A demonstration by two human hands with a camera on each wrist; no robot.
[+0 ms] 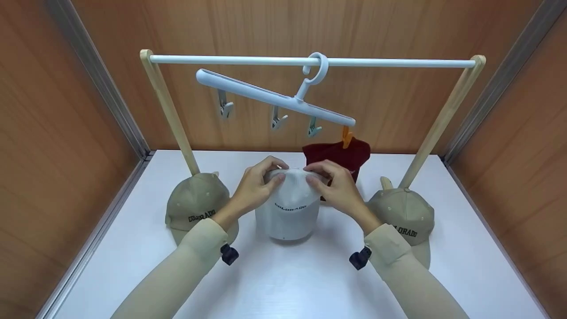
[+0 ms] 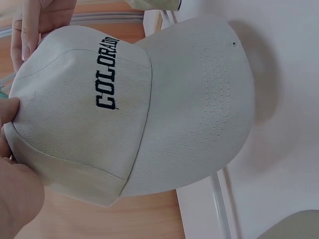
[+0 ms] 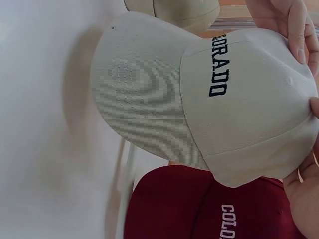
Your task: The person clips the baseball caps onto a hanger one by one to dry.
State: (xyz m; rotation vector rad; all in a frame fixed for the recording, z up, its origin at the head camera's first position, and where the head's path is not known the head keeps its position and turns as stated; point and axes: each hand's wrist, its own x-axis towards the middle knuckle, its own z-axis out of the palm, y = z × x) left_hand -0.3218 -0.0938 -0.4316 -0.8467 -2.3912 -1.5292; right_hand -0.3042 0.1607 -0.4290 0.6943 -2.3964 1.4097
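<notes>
Head view: holds pale cap (image 1: 293,195) near centre with brim (image 1: 290,227) toward six o'clock, long axis twelve-to-six; pinches crown between fingers (image 1: 269,163) and thumbs of left hand (image 1: 256,184) at ten, right hand (image 1: 337,184) at two, with forearms (image 1: 177,270) angled inward.

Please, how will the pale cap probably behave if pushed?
The pale cap probably dents at its crown, which looks like stitched cloth. Its brim likely flexes less, since it holds a smooth curve untouched. It may be light: the left hand and right hand grip only the crown.
</notes>
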